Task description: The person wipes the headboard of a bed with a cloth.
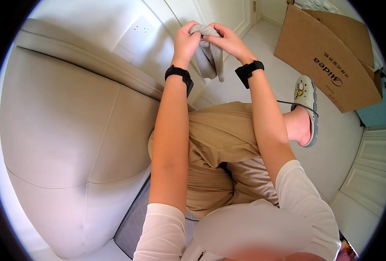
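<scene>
A soft grey sock-like cloth [209, 58] hangs from both my hands at the upper middle of the view. Its top edge is bunched, and its lower part drops in loose folds; its exact kind is hard to tell. My left hand [187, 40] pinches the bunched top on the left side. Opposite it, my right hand [228, 42] grips the same top edge, thumb pointing inward. Black bands sit around both wrists. The cloth is held in the air beyond my bent knee in brown trousers [221, 130]. Parts of the fingertips are hidden by the fabric.
A beige padded seat [67, 130] fills the left side, below a wall socket [140, 28]. A large cardboard box [327, 58] stands at the upper right. My foot wears a pale clog [303, 93] on the tiled floor, with a dark cable [286, 102] beside it. White cabinets [366, 169] line the right.
</scene>
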Tool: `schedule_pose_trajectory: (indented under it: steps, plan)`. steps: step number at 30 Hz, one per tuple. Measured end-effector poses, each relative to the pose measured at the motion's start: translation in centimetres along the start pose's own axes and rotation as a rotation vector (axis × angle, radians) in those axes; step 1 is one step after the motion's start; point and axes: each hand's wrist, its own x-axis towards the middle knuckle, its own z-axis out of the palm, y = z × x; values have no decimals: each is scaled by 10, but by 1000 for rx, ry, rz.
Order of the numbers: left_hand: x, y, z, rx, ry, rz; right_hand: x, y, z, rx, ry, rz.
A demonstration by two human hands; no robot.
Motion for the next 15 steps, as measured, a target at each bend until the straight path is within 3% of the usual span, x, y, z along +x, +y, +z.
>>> schedule_pose_trajectory:
  steps: [6,9,12,15]
  plan:
    - [3,-16,-8,92,-38,128,-1,-3,-1,-65,11,78]
    - [1,-16,-6,51,40,90,-3,-7,-1,-84,60,43]
    - [3,-9,-8,-95,6,110,0,-9,-5,80,27,-11]
    - [-1,0,-3,-187,-4,66,-4,-16,-2,148,139,-41]
